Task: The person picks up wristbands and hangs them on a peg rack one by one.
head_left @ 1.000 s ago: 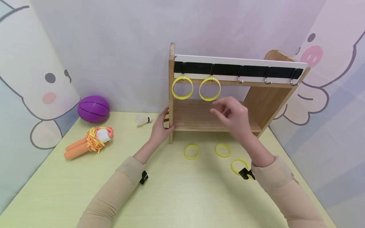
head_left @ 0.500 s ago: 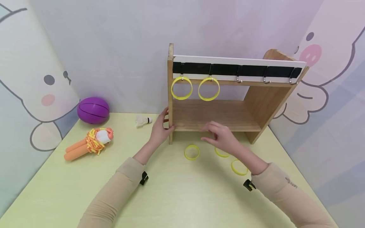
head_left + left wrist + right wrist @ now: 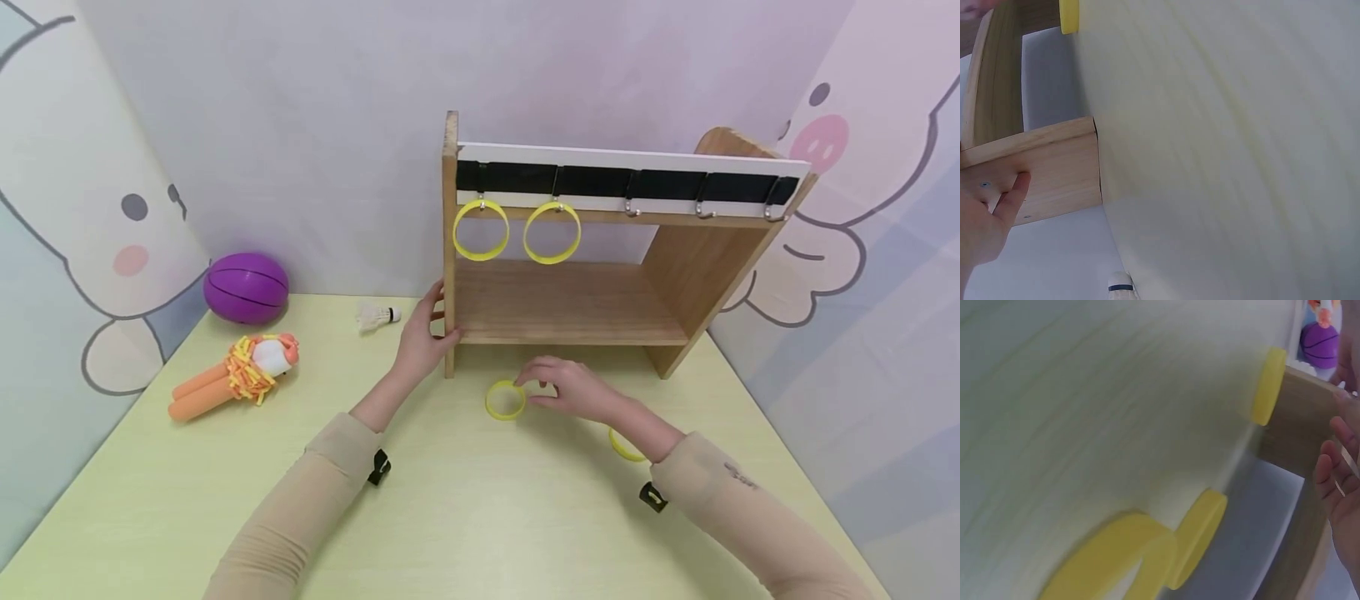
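Note:
My left hand [image 3: 422, 340] rests against the outer side of the left panel of a wooden shelf [image 3: 570, 302]; in the left wrist view a fingertip presses that panel [image 3: 1060, 178]. My right hand [image 3: 572, 390] hovers low over the table, its thumb and fingers apart, with the fingertips close to a yellow ring [image 3: 504, 417]. Nothing lies between its fingers in the right wrist view. Another yellow ring [image 3: 619, 451] is partly covered by the right forearm. A third table ring, hidden in the head view, shows in the right wrist view as a yellow ring [image 3: 1200, 537].
Two yellow rings hang on the two leftmost hooks of the shelf's white rail [image 3: 645, 154]; bare hooks [image 3: 632, 210] continue to the right. On the left of the table are a purple ball [image 3: 246, 288], an orange doll-like toy [image 3: 225, 382] and a shuttlecock [image 3: 375, 317].
My right hand has come down from beside the second hanging ring to the table, moving left toward the leftmost table ring. My left hand has stayed on the shelf panel.

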